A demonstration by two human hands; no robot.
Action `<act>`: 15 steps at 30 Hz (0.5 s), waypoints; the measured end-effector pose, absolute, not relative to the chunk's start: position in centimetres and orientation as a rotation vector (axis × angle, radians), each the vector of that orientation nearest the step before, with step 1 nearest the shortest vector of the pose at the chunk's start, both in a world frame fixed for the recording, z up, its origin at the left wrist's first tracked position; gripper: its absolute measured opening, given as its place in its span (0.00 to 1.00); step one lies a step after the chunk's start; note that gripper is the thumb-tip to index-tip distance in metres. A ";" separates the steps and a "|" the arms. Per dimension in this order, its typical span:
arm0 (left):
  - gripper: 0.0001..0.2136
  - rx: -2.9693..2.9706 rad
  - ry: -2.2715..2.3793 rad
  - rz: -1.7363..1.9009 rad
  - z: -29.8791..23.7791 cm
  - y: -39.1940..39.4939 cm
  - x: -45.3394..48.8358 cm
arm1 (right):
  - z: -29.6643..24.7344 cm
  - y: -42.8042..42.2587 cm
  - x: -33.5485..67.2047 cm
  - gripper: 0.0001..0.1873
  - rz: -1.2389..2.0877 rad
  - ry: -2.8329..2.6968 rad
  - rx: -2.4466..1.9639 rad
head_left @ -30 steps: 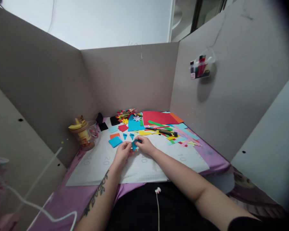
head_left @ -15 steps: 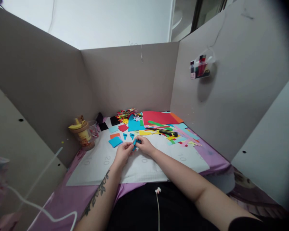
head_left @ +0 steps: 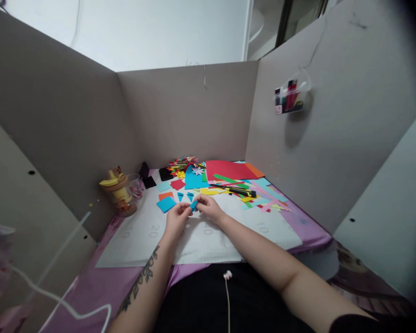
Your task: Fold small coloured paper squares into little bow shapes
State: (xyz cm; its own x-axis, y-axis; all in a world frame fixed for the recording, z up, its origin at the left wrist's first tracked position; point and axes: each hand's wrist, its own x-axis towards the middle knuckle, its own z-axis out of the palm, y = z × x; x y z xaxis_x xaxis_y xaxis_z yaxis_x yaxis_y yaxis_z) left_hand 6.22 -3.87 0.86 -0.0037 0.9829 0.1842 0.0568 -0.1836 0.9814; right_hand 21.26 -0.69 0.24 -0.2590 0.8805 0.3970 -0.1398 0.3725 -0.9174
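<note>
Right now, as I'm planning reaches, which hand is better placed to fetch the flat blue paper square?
The left hand, likely: the flat blue paper square lies nearer it, on that side. The right hand is farther; both hold the folded blue paper.

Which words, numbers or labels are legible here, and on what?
"10": white sheet, left part
"20": white sheet, right of that
"40": white sheet, middle, faint
"10": white sheet, right part
Unreadable: faint mark at the sheet's right end; pink label on the wall-hung container; print on the cup.
</note>
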 end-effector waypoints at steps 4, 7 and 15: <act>0.16 1.388 1.189 1.349 0.9 -3.8 6.1 | 0.4 -0.5 21.3 0.12 1.347 -1.351 -0.734; 0.16 1.398 1.204 1.361 0.9 -3.8 6.0 | 0.3 -0.4 21.3 0.15 1.516 -1.261 -0.781; 0.16 1.393 1.208 1.367 1.1 -3.8 5.9 | 0.5 -0.4 21.7 0.14 1.629 -1.188 -0.721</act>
